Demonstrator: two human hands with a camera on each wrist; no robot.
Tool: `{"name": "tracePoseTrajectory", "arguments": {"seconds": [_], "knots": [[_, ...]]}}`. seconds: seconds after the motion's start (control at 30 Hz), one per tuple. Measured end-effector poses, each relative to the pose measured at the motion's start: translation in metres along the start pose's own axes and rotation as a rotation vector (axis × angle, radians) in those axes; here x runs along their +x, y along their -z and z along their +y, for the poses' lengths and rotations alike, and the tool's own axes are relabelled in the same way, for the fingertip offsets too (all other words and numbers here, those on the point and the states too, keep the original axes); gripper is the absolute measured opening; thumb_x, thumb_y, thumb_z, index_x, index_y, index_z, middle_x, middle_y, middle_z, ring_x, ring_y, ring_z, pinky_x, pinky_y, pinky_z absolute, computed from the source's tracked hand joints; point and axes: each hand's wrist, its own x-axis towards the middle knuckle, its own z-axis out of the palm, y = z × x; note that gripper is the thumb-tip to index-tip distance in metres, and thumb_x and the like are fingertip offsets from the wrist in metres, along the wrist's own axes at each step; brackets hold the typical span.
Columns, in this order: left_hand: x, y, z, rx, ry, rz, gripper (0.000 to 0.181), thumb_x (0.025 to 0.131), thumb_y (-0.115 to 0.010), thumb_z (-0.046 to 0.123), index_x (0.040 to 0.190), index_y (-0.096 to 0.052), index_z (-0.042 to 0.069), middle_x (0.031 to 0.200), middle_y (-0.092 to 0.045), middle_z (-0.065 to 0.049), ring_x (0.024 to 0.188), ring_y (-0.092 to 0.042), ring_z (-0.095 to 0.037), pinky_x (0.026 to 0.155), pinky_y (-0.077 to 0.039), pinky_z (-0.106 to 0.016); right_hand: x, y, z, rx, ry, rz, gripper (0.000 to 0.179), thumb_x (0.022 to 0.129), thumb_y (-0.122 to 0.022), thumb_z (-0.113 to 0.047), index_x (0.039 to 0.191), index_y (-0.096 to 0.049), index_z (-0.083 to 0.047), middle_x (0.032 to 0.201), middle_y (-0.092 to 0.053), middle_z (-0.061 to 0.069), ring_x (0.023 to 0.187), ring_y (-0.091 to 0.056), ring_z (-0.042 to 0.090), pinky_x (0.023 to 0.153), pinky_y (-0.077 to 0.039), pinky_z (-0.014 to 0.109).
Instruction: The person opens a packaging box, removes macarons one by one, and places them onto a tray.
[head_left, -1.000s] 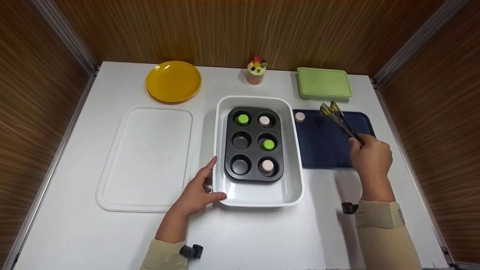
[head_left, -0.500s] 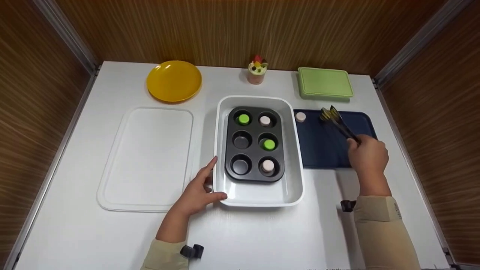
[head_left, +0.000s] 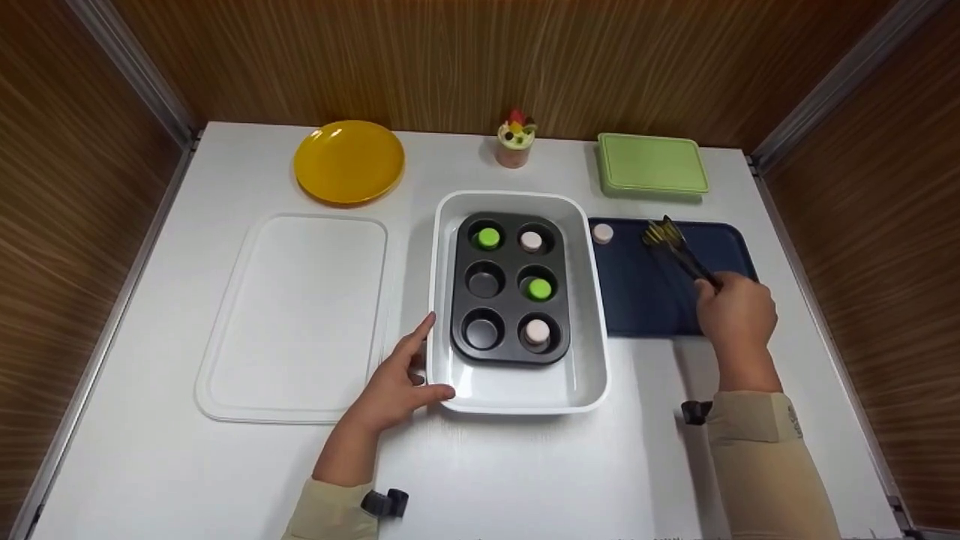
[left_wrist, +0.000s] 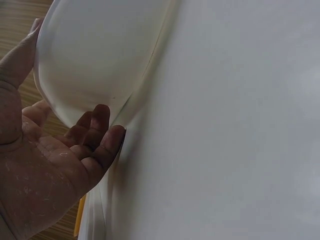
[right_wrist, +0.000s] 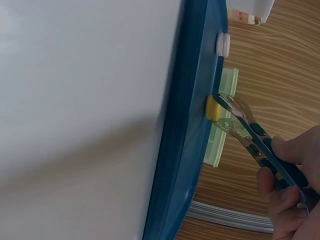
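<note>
My right hand (head_left: pixel 736 311) grips tongs (right_wrist: pixel 280 160), their clear tips at a small yellow macaron-like disc (right_wrist: pixel 213 108) on the dark blue tray (head_left: pixel 637 300). A pale pink disc (head_left: pixel 602 233) lies at that tray's far left corner. At the near left corner of the white tub (head_left: pixel 517 394), my left hand (head_left: pixel 390 390) holds the wall, thumb over the rim, other fingers outside; these curl against the tub in the left wrist view. Inside stands a dark muffin tin (head_left: pixel 510 349), with green discs (head_left: pixel 540 289) and pale pink discs (head_left: pixel 537 331) in some cups.
A white lid-like board (head_left: pixel 300 315) lies left of the tub. Along the back are an orange-yellow plate (head_left: pixel 349 162), a dessert cup with fruit (head_left: pixel 515 146) and a green lidded box (head_left: pixel 652 166). Wood-grain panels (head_left: pixel 450 60) wall the table's back and sides.
My right hand has shifted slightly left with the tongs, whose tips have dropped a little and drawn closer together. The left hand stays at the tub.
</note>
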Motion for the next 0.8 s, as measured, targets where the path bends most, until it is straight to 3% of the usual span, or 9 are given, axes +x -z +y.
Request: {"name": "tracePoseTrajectory", "arguments": {"seconds": [0.17,0.43,0.8], "knots": [[-0.001,0.000,0.000,0.003,-0.001,0.005,0.109,0.082,-0.093,0.010,0.169,-0.027,0.012,0.144,-0.051,-0.020,0.113,-0.061,-0.033,0.088,-0.053,-0.032,-0.001,0.001,0.000,0.016,-0.007,0.011,0.041,0.108,-0.060,-0.025,0.131,-0.069,0.008,0.123,-0.067,0.036,0.111,-0.063,0.058,0.090,-0.049,0.070],[0.000,-0.001,0.000,0.023,-0.004,0.012,0.110,0.082,-0.093,0.010,0.169,-0.026,0.013,0.142,-0.053,-0.019,0.113,-0.061,-0.033,0.088,-0.053,-0.031,-0.005,0.011,-0.006,0.055,-0.035,0.102,0.044,0.106,-0.060,-0.024,0.131,-0.068,0.012,0.122,-0.068,0.036,0.113,-0.064,0.056,0.095,-0.049,0.068],[0.000,-0.001,0.001,0.017,-0.008,0.009,0.110,0.082,-0.093,0.010,0.170,-0.026,0.012,0.142,-0.053,-0.020,0.111,-0.060,-0.033,0.086,-0.051,-0.029,-0.015,0.014,-0.018,0.080,-0.010,0.108,0.044,0.107,-0.060,-0.026,0.131,-0.069,0.010,0.119,-0.070,0.035,0.111,-0.065,0.055,0.094,-0.049,0.067]]}}
